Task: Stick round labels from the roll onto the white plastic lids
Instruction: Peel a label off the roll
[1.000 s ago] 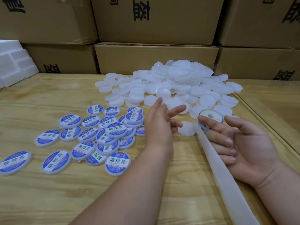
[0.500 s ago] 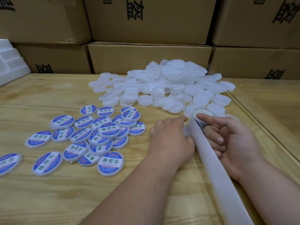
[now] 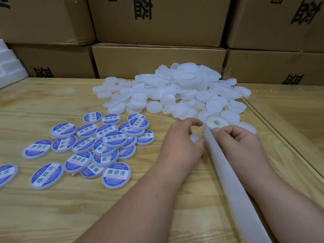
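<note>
Some two dozen labelled lids (image 3: 114, 140) lie toward the surface's (image 3: 43, 102) left edge while a far bigger heap of bare white lids (image 3: 175, 92) waits at the back, and the left hand (image 3: 182, 146) pinches one lid beside the label roll (image 3: 216, 124), which the right hand (image 3: 242, 146) grips by its liner strip (image 3: 233, 186).

Bright, even light from above, soft faint shadows, slight overall blur, wide-angle bending toward the edges.
</note>
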`<state>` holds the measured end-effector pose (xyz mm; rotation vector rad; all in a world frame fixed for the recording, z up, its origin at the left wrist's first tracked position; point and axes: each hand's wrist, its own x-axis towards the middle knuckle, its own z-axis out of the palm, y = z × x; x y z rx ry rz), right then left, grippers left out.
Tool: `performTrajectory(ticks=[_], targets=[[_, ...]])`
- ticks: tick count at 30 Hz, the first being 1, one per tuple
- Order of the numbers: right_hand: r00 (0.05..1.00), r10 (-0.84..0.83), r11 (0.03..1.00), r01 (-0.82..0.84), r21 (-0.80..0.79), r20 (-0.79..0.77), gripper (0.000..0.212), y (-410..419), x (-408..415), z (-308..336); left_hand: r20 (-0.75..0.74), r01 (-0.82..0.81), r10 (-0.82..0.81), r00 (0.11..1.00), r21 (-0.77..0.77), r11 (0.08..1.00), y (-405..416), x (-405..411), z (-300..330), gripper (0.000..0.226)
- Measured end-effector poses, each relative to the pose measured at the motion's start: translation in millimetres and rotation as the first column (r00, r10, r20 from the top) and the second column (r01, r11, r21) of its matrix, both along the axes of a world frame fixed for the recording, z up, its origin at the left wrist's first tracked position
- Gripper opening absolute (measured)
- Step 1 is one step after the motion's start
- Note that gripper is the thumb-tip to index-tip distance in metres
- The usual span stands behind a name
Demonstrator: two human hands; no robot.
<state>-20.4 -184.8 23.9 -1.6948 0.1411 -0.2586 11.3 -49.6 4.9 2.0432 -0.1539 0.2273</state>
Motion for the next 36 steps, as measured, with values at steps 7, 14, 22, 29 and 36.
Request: performTrajectory(ticks=[7, 14, 22, 29, 36], targets=[[0.999, 0.033, 0.999, -0.033, 0.01, 0.004, 0.018, -0.6, 1.1, -2.6, 0.116, -0.009, 0.022, 0.993, -0.108, 0.994, 2.3, -2.7, 3.0, 0.054], [0.994, 0.106, 0.989, -0.107, 0.102, 0.02, 0.033, -1.3, 2.3, -2.7, 0.251, 0.034, 0.008, 0.968, -0.16, 0.987, -0.1, -8.7, 10.2, 0.065], [0.979, 0.202, 0.979, -0.2, -0.047, 0.038, 0.01, -1.3, 3.1, -8.5, 0.166, -0.02, 0.03, 0.986, -0.061, 0.998, -0.7, -8.6, 6.1, 0.07], [0.984, 0.178, 0.984, -0.177, -0.022, 0.028, 0.014, 1.0, 1.6, -6.3, 0.142, 0.044, -0.028, 0.989, -0.107, 0.993, 0.4, -8.0, 6.5, 0.07], [0.984, 0.174, 0.985, -0.172, -0.028, 0.043, 0.017, 2.2, 1.4, -6.1, 0.062, 0.132, -0.119, 0.991, -0.287, 0.949, -1.4, -4.4, 5.8, 0.061]])
